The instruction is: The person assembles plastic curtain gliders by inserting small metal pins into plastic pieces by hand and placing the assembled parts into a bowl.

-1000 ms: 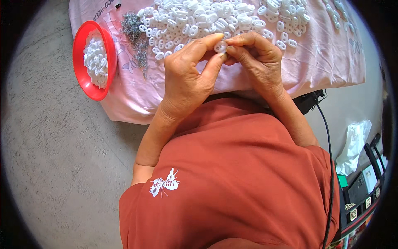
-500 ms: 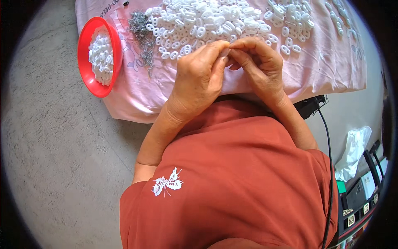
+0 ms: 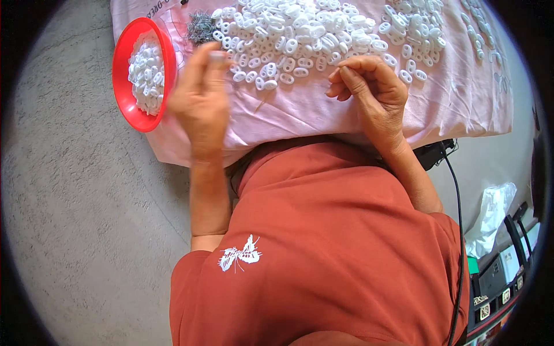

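My left hand (image 3: 202, 101) is smeared by motion over the left part of the pink cloth (image 3: 300, 112). Its fingers point toward a small heap of thin grey metal pieces (image 3: 200, 27); whether they hold anything is too blurred to tell. Farther right, my right hand (image 3: 374, 91) is closed, thumb against the curled fingers; anything pinched there is hidden. Beyond the hands spreads a large pile of small white oval plastic pieces with two holes (image 3: 294, 37). Left of my left hand, a red bowl (image 3: 120, 69) holds white plastic pieces (image 3: 147, 75).
A smaller group of white pieces (image 3: 416, 32) lies right of the big pile, and greyish pieces (image 3: 478, 32) sit at the far right. A black cable (image 3: 457, 202) hangs beside my right side. A white plastic bag (image 3: 490, 216) lies lower right.
My hands were together, fingertips touching. The left hand has moved away to the left, between the red bowl and the white pile. The right hand has stayed nearly in place.
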The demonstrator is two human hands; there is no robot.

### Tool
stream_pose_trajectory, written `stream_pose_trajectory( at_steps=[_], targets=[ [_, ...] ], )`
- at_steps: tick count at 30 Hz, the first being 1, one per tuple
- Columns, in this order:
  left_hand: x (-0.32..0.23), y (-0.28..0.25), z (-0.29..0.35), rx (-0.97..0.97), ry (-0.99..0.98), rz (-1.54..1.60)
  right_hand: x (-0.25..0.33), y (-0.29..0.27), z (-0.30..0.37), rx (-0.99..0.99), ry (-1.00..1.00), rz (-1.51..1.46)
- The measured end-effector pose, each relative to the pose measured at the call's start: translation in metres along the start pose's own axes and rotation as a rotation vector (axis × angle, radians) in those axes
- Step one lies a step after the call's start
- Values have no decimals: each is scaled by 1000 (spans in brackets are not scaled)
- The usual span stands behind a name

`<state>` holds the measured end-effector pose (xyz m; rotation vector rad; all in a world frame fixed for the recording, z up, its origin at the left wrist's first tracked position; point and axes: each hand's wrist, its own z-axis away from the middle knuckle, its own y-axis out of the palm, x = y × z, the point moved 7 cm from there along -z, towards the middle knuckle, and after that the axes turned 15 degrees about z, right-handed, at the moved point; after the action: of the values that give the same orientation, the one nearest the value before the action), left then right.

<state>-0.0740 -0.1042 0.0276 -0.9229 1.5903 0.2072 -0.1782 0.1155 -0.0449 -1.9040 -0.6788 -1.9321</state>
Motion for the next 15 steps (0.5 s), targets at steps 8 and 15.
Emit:
stream_pose_trajectory(
  at_steps=[8, 15],
  targets=[
    [18, -113, -43, -254, 292, -600, 15, -4, 4, -83, -122, 66],
    [-3, -8, -11, 47, 214, -117, 9, -23, 9, -166, -76, 291]
  ],
)
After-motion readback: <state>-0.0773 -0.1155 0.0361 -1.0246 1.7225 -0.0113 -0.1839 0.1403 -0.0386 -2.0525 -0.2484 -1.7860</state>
